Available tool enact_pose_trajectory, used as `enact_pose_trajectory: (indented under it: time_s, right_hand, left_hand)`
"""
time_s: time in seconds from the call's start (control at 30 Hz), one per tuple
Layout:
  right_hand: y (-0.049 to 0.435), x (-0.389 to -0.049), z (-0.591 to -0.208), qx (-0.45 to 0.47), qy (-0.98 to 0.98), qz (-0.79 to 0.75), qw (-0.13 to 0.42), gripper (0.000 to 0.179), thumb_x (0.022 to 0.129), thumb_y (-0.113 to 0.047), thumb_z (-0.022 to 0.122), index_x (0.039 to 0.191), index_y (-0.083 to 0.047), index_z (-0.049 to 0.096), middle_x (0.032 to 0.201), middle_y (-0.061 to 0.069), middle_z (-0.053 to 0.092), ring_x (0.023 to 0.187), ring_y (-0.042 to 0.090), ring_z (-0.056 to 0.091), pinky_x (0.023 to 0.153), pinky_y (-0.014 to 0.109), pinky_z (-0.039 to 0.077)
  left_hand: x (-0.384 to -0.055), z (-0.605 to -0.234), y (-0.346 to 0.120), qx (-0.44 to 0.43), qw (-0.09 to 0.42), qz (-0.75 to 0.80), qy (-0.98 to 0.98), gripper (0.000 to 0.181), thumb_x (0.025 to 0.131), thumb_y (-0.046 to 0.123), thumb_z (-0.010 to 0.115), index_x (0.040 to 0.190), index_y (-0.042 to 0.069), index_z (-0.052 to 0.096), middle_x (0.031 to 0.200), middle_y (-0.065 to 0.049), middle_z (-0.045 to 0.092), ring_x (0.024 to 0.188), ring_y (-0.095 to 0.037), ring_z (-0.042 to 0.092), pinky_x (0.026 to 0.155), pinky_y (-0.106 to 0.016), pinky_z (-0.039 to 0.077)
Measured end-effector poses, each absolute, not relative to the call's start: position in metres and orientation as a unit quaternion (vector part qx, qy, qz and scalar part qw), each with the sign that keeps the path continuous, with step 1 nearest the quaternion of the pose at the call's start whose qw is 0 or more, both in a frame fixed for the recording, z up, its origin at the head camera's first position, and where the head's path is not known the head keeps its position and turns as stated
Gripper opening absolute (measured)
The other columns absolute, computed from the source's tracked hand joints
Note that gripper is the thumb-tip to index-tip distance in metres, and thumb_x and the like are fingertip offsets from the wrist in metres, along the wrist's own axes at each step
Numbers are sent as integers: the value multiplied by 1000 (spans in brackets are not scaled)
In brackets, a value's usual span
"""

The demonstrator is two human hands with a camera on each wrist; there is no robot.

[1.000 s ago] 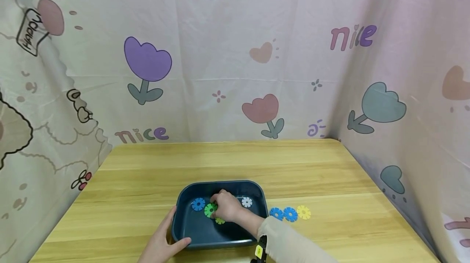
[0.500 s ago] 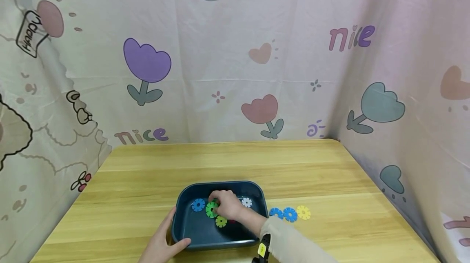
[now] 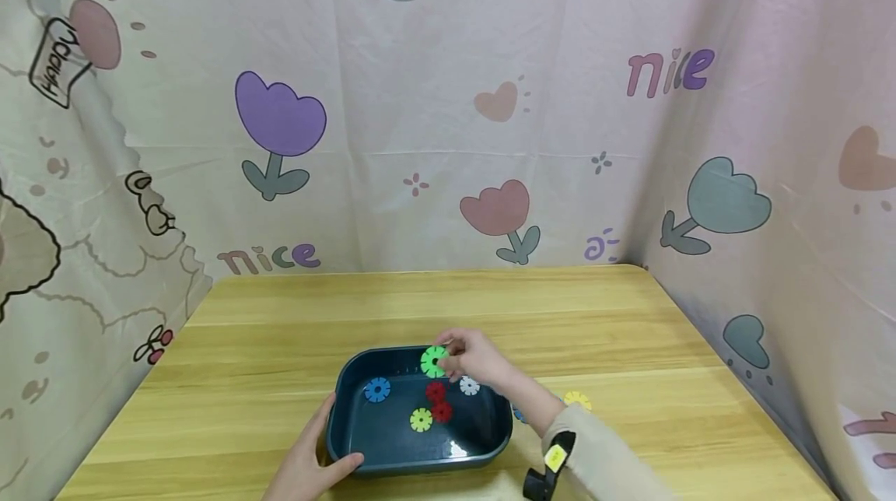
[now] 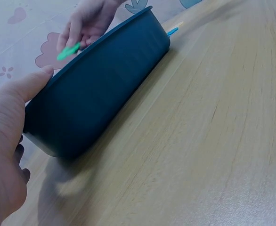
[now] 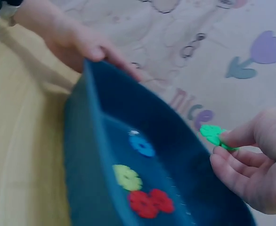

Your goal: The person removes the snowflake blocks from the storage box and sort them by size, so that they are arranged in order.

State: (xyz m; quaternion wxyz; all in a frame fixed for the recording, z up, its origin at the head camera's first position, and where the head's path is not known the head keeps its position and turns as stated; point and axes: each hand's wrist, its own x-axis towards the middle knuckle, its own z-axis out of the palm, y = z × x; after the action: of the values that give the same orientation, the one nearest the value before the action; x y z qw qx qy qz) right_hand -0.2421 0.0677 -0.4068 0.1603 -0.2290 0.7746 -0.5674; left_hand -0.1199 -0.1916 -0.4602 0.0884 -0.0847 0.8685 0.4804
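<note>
My right hand (image 3: pixel 476 357) pinches a green snowflake disc (image 3: pixel 433 362) between thumb and fingers, raised over the far side of a dark blue plastic basin (image 3: pixel 392 450). My left hand (image 3: pixel 308 450) grips the basin's left end, thumb over the near rim and fingers along the outer side. Inside the basin lie a blue disc (image 3: pixel 377 390), a yellow-green disc (image 3: pixel 421 419), a white disc (image 3: pixel 469 385) and two red discs (image 5: pixel 143 204) side by side. In the right wrist view the green disc is held by its edge, with the fingertips covering part of it.
Right of the basin, a yellow disc (image 3: pixel 577 401) lies on the wooden table (image 3: pixel 280 330), and a blue disc (image 3: pixel 519 414) shows partly behind the right forearm. A printed cloth (image 3: pixel 420 96) hangs behind the table and along its sides.
My right hand has lifted the green disc from the basin floor and moved up and to the right. The red discs now show fully. My left hand stays on the basin.
</note>
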Motion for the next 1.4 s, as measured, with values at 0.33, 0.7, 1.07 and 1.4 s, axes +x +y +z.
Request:
enact_pose_trajectory:
  time_s: [0.33, 0.7, 1.07, 1.4]
  right_hand:
    - [132, -250, -399, -172, 777, -595, 116, 35, 84, 2, 61, 117, 11, 51, 78, 8, 56, 69, 25, 61, 63, 38, 56]
    - [212, -235, -411, -62, 809, -578, 88, 36, 85, -5, 64, 117, 7, 52, 81, 6, 54, 70, 20, 55, 65, 36, 52]
    - [266, -216, -438, -7, 827, -558, 70, 33, 85, -4, 63, 112, 10, 51, 77, 5, 55, 64, 15, 50, 55, 26, 47]
    - [292, -213, -462, 62, 853, -516, 52, 29, 82, 1, 64, 107, 11, 54, 77, 6, 56, 66, 18, 55, 54, 27, 50]
  left_hand:
    - [-120, -459, -191, -79, 87, 483, 868, 97, 78, 44, 71, 147, 5, 16, 147, -28, 18, 129, -53, 20, 92, -71, 27]
    - [-120, -460, -191, -81, 89, 478, 870, 98, 78, 45, 71, 148, 6, 15, 148, -28, 17, 129, -54, 19, 92, -71, 27]
    - [-119, -461, -193, -71, 90, 470, 875, 99, 78, 45, 70, 148, 6, 13, 149, -28, 14, 130, -54, 15, 92, -71, 28]
    - [-119, -461, -193, -66, 84, 468, 877, 98, 78, 44, 70, 148, 6, 14, 148, -28, 16, 129, -54, 17, 92, -70, 29]
